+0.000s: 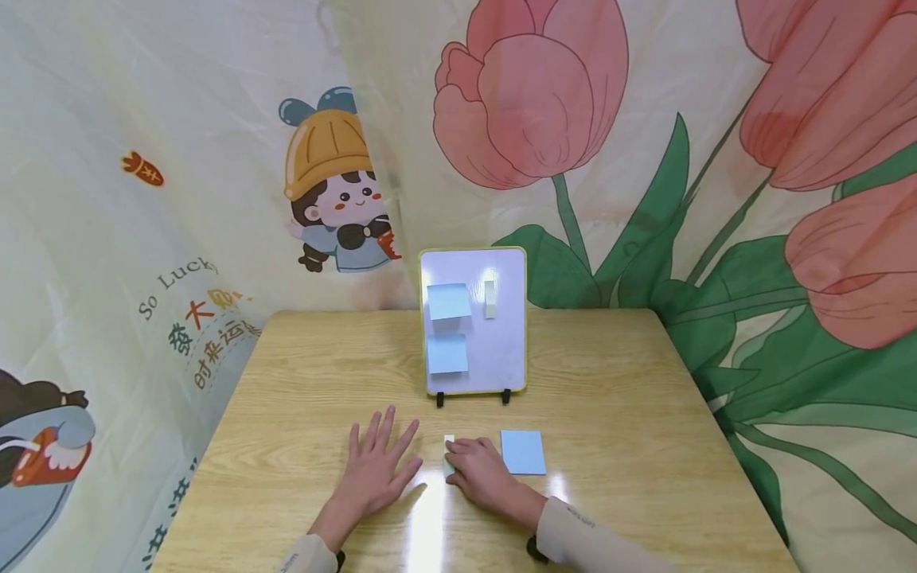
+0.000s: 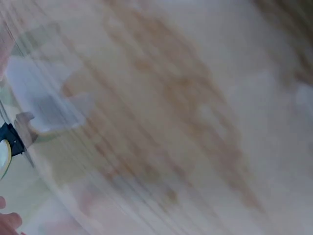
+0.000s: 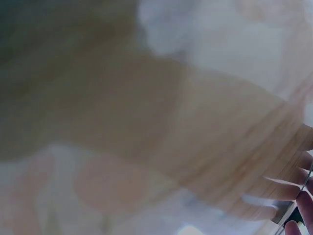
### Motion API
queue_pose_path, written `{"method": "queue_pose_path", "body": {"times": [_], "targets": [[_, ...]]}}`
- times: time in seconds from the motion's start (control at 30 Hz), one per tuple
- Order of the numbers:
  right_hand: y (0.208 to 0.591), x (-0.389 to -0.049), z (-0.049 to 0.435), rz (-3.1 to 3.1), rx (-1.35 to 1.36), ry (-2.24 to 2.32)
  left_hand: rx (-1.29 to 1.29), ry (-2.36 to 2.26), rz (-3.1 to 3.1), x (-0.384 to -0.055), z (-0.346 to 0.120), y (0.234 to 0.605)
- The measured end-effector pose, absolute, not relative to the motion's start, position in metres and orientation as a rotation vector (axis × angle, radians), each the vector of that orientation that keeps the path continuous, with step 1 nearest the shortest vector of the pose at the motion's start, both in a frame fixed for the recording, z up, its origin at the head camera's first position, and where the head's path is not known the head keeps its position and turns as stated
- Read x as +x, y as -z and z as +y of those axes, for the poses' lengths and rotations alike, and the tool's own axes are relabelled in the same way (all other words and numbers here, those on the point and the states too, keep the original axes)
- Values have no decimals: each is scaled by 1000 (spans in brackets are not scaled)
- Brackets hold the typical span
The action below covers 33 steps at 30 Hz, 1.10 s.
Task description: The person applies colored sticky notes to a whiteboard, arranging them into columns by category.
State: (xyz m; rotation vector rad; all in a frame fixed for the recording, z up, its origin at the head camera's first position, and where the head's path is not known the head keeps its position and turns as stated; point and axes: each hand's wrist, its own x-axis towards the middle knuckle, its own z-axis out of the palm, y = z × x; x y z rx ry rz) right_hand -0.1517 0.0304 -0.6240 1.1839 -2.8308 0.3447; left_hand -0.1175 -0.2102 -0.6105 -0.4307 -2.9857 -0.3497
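Observation:
On the table lies a narrow pale sticky note pad (image 1: 449, 439), partly covered by the fingers of my right hand (image 1: 483, 471). Thumb and fingertips of that hand grip the pad from its right side. Just right of this hand is a square blue sticky note pad (image 1: 524, 453). My left hand (image 1: 374, 468) rests palm down with its fingers spread, a short way left of the narrow pad, holding nothing. Both wrist views are mostly filled by blurred, close wood surface, with fingers (image 3: 304, 208) only at the edge.
A small whiteboard (image 1: 497, 350) with a yellow rim stands upright on black feet (image 1: 506, 396) behind the hands. It carries an upper blue note (image 1: 449, 302), a lower blue note (image 1: 447, 354) and a narrow pale note (image 1: 490, 299). Printed cloth (image 1: 401, 239) hangs behind the wooden table (image 1: 609, 382).

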Motion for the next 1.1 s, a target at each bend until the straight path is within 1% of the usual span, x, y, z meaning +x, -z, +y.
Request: {"method": "queue_pose_path", "body": {"times": [0.23,0.67,1.1], "targets": [[625,-155,32,-2732,1209,-291,-444,326,-2999,-116,-209,609],[625,-160,35,-2751,1201,-475,-464,299,-3021,-116,-209,609],[627,-159,35,-2734,1162,-551,-469,319,-3029,-113,-208,611]]}}
